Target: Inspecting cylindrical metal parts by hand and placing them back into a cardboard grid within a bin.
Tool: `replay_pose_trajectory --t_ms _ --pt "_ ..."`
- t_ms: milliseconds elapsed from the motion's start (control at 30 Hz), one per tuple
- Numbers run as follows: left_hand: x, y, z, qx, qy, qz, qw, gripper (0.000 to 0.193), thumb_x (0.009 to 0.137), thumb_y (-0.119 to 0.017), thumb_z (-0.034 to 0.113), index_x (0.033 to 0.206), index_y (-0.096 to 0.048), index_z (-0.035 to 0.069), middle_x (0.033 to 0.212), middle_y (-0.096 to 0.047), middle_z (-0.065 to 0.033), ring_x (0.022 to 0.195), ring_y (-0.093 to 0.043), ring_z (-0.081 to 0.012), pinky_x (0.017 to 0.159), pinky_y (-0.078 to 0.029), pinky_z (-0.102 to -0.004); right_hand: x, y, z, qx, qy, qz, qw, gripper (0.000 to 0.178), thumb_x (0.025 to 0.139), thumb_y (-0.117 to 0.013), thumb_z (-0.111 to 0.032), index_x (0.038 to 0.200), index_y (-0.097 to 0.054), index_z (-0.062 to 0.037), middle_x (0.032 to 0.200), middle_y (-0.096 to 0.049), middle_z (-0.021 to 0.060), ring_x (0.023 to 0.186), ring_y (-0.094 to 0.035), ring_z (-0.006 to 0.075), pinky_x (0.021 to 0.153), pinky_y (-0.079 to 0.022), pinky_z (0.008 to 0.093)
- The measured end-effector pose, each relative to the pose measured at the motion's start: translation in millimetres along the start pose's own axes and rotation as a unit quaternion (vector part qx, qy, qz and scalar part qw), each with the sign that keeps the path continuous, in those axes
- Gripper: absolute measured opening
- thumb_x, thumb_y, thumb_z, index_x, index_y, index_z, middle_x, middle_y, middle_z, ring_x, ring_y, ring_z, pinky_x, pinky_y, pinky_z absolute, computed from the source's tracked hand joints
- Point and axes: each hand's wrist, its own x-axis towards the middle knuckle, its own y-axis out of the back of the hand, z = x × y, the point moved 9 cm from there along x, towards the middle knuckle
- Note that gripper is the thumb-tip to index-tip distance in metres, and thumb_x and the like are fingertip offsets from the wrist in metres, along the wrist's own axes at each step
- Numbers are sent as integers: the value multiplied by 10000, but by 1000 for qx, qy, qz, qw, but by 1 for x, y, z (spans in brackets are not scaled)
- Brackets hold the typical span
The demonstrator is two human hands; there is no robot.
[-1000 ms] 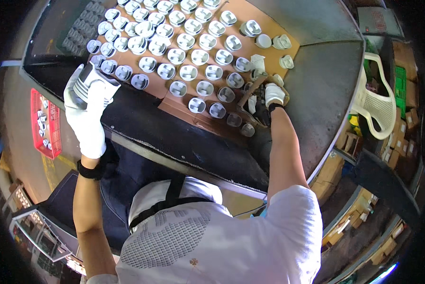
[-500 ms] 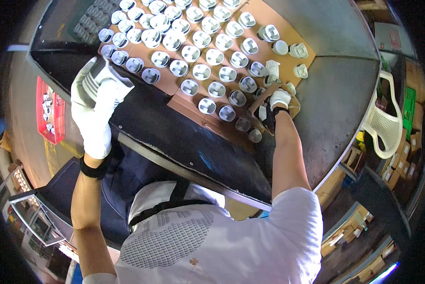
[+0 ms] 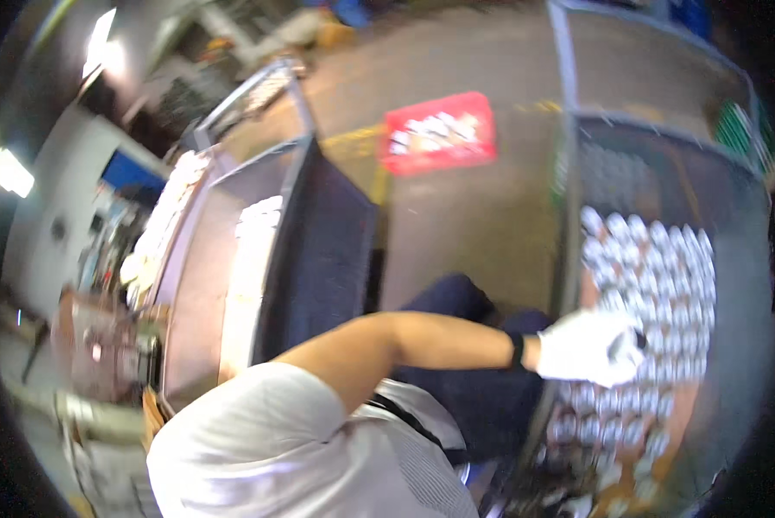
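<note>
My left hand (image 3: pixel 582 350), in a white glove with a black wristband, reaches out to the right. Its fingers are closed round a grey metal piston (image 3: pixel 624 347), which shows only in part and is blurred. Beneath and beyond the hand, rows of silvery pistons (image 3: pixel 655 285) stand on brown cardboard (image 3: pixel 684 399) on the dark-sided worktable (image 3: pixel 737 285). My right hand lies outside the view.
A red crate (image 3: pixel 478 159) holding several metal parts is on the floor ahead. Left of it stands a dark-sided bin (image 3: pixel 322 237) with a pale row of parts inside. Bright lamps (image 3: pixel 9 173) shine at the far left.
The view has swung strongly to the left, bringing in the floor, red crate and dark bin. The piston stays in my left hand. My right hand has left the view.
</note>
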Motion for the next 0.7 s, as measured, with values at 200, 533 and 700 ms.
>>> replay_pose_trajectory --t_ms 200,533,700 --pt "-10 -3 -18 59 -26 108 992 644 697 -776 365 1199 -558 27 939 -647 -190 800 -663 -370 711 -558 -424 53 -8 -146 7 84 -39 996 339 915 -604 -299 1130 -663 -45 1027 -690 120 877 -659 273 707 -514 420" --pt "-5 -10 -29 34 4 113 993 547 638 -781 351 1018 -577 15 931 -618 -186 882 -626 -388 761 -528 -452 81 -21 -262 -3 164 -109 980 284 905 -613 -253 1095 -656 -46 952 -659 68 800 -621 216 652 -488 381" --pt "-12 -5 -23 25 21 100 994 567 640 -780 363 1043 -569 25 950 -620 -184 880 -638 -391 769 -532 -461 80 -13 -270 -6 164 -120 979 257 901 -617 -230 1077 -653 -47 914 -643 42 762 -602 188 625 -475 361"
